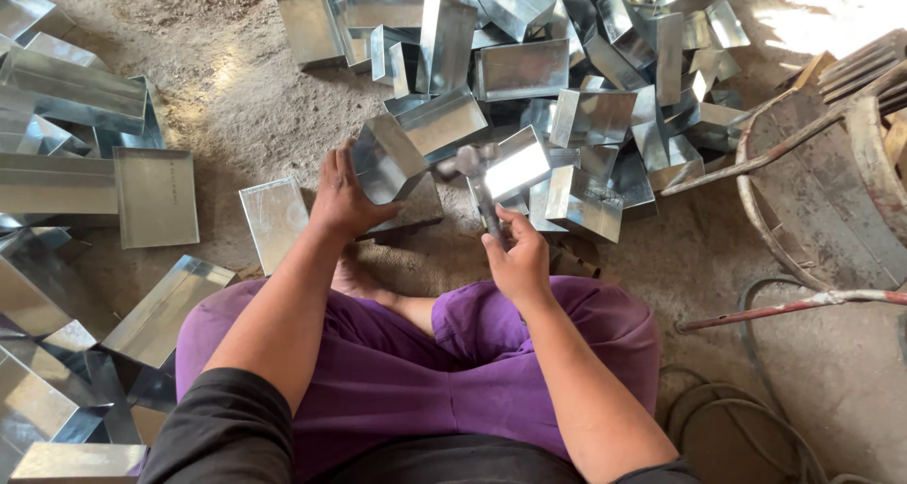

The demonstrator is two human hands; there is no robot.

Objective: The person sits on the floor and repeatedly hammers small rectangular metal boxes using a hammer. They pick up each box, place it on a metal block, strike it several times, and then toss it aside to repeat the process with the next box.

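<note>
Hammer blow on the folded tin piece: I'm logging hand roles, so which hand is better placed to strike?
Probably the right hand: it grips the hammer, whose head is raised beside the folded sheet-metal piece. The left hand is busy steadying that piece.

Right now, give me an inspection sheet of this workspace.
Surface: dusty bare dirt floor.
Job's things: shiny folded sheet-metal box and grey metal hammer.
Clutter: pile of similar shiny metal boxes ahead; flat and folded sheets at left.
Grippers: left hand grips the box; right hand grips the hammer handle.
Cables: grey hose or cable coiled at lower right.
Surroundings: rusty round metal frame, red-tinted rod.
</note>
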